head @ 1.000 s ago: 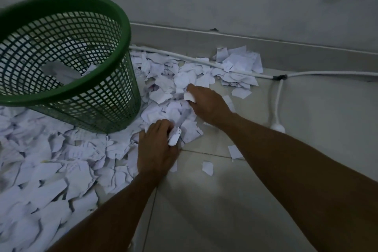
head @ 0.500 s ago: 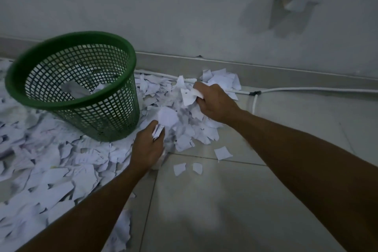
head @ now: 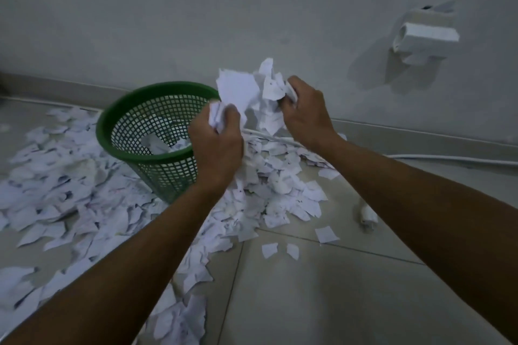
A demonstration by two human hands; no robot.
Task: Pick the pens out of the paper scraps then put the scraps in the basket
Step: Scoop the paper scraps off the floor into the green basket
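The left hand (head: 217,143) and right hand (head: 304,113) each have fingers clenched around a bunch of torn white paper scraps (head: 252,92), held just right of the round green plastic mesh basket (head: 145,131).

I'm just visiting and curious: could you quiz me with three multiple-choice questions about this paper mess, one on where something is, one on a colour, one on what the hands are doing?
1. Where is the basket?
A. On the floor near the wall
B. On a chair
C. Hung on the wall

2. What colour is it?
A. Red
B. Green
C. Blue

3. What are the hands doing?
A. Resting empty
B. Holding pens
C. Clutching a bunch of scraps

Answers: 1 A, it stands among floor scraps. 2 B, green mesh. 3 C, the left hand and right hand grip paper raised beside its rim.
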